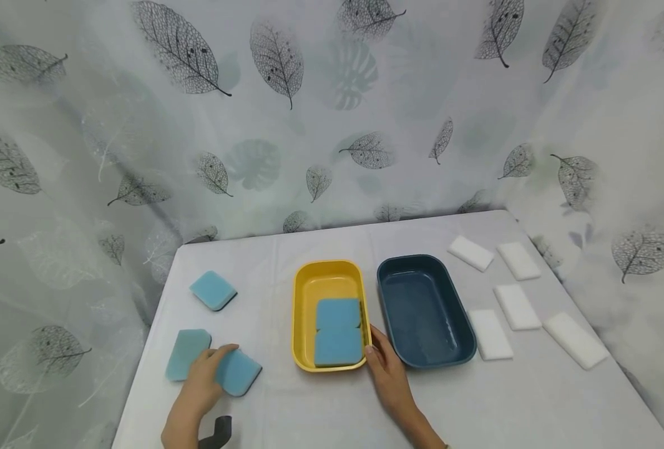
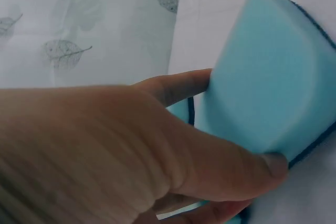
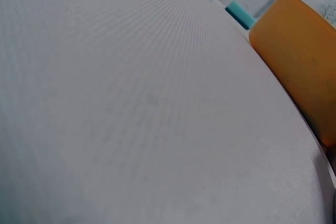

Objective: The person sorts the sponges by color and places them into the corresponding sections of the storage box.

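Observation:
On the left of the table, my left hand (image 1: 204, 377) grips a blue sponge (image 1: 238, 373) with a dark underside. The left wrist view shows the thumb along one edge of that sponge (image 2: 262, 72) and a finger at the opposite edge. Another blue sponge (image 1: 188, 353) lies right beside this hand, and one more (image 1: 213, 290) lies farther back. My right hand (image 1: 390, 380) holds the right side of a yellow tray (image 1: 301, 312), thumb at the rim, fingers along the outer wall. Two blue sponges (image 1: 338, 330) lie inside the tray.
A dark blue tray (image 1: 422, 312) stands just right of the yellow one. Several white sponges (image 1: 490, 335) are spread over the table's right side. A leaf-patterned curtain (image 1: 332, 125) hangs behind the white-covered table (image 1: 287, 411).

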Motion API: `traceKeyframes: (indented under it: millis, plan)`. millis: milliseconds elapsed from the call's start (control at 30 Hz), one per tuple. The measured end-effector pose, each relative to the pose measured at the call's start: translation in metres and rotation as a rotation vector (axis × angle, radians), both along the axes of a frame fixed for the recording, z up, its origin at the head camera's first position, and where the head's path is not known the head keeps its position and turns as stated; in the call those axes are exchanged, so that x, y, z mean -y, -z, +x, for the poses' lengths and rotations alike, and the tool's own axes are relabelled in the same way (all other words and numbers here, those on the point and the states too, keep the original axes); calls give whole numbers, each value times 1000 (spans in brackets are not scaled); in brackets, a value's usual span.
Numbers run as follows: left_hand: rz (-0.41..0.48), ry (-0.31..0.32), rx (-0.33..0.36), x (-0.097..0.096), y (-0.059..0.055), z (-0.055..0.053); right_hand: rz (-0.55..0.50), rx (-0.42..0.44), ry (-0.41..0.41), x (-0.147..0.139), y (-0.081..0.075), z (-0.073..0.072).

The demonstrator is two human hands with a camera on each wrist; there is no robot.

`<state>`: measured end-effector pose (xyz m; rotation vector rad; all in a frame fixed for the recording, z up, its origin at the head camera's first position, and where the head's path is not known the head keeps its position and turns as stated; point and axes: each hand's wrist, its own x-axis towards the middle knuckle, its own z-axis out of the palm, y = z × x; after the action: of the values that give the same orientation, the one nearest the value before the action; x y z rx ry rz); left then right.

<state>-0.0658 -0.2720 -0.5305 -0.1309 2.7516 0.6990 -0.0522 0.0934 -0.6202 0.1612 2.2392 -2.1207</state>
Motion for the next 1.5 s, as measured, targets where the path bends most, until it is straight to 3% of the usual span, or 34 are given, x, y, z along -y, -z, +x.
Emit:
traceKeyframes:
  millis: [233, 433, 733, 1067, 1300, 1500]
  plan:
    - [-33, 19, -3, 10, -7, 1, 14, -22, -7, 0, 1, -1]
    - [6, 42, -26, 15, -7, 2, 16, -35, -14, 0, -1, -2]
    - [43, 29, -62, 1, -7, -4, 29, -56, -21, -1, -4, -3]
    - [41, 17, -99, -19, -15, -17, 33, -52, -28, -1, -5, 0]
    - [47, 88, -204, -33, -23, -37, 20, -49, -10, -3, -6, -1]
    - [12, 133, -244, -49, -25, -46, 43, -53, -18, -2, -1, 1]
